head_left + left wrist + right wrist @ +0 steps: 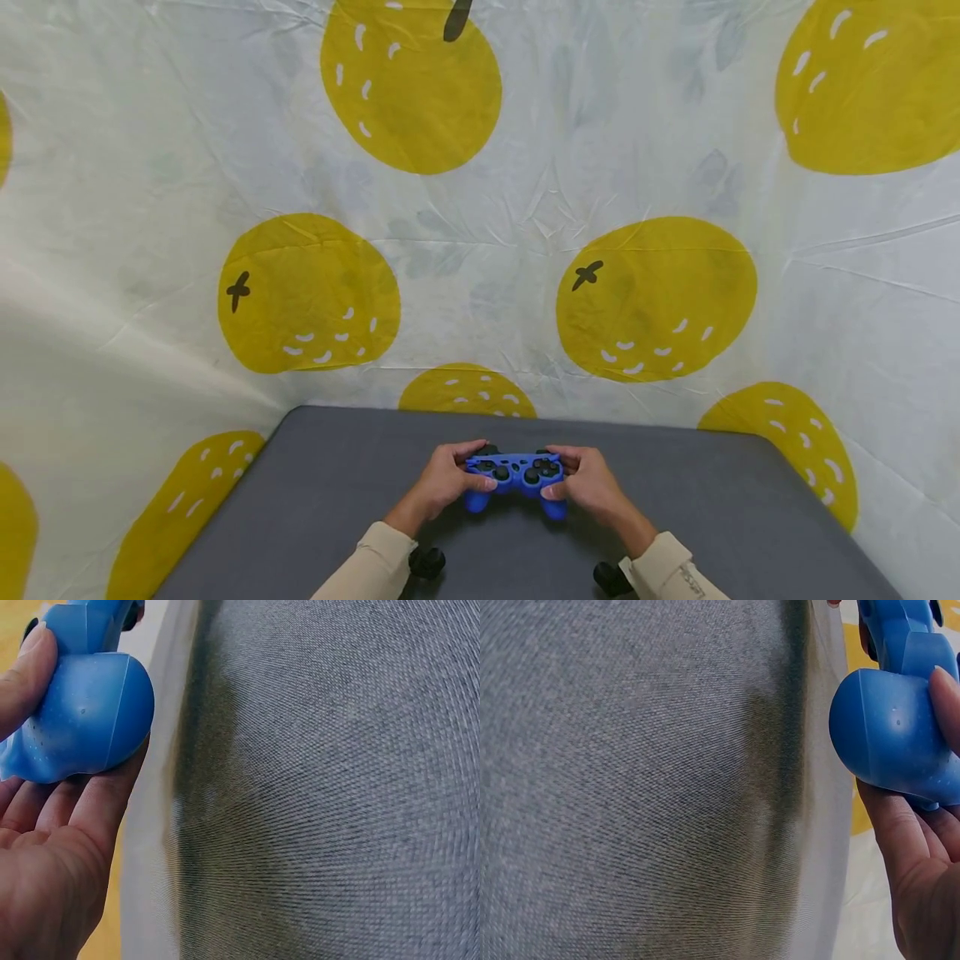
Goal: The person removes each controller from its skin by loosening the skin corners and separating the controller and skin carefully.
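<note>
Gamepad (516,478) is gripped by left hand (446,478) and right hand (592,483), lower fingers (110,790) visible only in wrist views.

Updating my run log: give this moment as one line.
left hand: grips blue controller | right hand: grips blue controller | below: grey surface

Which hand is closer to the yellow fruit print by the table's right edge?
Right. The right hand holds the right side of the blue controller, with the yellow fruit print off to its right; the left hand holds the left side, farther away.
</note>
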`<state>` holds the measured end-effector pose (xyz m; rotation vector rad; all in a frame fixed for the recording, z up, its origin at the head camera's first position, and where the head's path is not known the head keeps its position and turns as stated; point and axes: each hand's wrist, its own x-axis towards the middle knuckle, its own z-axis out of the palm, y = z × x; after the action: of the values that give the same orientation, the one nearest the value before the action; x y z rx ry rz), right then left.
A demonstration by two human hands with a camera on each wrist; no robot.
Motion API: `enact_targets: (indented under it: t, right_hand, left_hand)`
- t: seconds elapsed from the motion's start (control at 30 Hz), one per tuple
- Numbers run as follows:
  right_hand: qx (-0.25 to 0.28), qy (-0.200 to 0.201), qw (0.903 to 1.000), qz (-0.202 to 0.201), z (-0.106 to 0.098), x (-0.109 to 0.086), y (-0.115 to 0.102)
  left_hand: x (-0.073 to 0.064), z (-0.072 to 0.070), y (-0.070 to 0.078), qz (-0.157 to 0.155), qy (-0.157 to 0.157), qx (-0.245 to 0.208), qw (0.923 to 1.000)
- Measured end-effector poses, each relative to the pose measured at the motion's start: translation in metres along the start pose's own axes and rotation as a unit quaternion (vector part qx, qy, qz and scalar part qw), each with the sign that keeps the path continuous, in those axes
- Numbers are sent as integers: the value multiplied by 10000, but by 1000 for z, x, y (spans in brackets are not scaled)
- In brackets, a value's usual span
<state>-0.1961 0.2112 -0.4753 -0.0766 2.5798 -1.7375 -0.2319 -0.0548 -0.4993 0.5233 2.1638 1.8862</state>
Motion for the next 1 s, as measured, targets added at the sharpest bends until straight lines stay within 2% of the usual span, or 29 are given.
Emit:
enact_targets:
  t: [0.3, 0.6, 1.0]
  right_hand:
    - [-98, -44, 9999, -74, 9, 7, 1]
    - [-50, -10, 10000, -42, 12, 9, 7]
    - [-24, 82, 10000, 26, 16, 14, 13]
  left_hand:
    - [0, -7, -4, -63, 155, 276, 9995]
    - [3, -7, -8, -189, 224, 474, 9984]
    - [6, -11, -12, -257, 193, 673, 9972]
